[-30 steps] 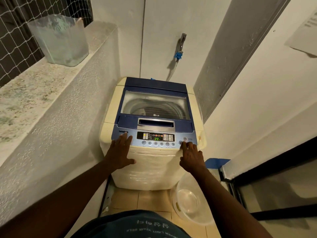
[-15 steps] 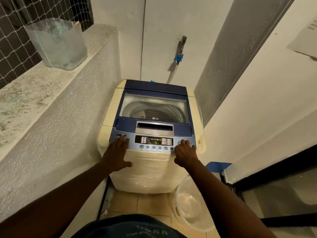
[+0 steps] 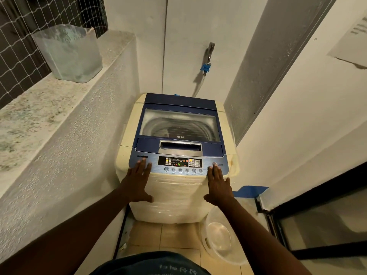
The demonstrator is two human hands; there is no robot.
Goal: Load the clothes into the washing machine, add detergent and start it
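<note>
Since a moment ago the right hand [image 3: 218,185] has flattened, fingers spread, fingertips at the control panel [image 3: 179,164] buttons; it grasps nothing. Left hand [image 3: 138,183] lies flat and empty at the panel's left end. Washing machine [image 3: 174,155] lid is closed.

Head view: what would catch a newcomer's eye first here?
The washing machine fills the centre, its lid shut and its control panel lit with a green digit. Both hands rest spread at the panel's ends, left hand and right hand. A clear plastic tub sits on the floor beside it.
</note>
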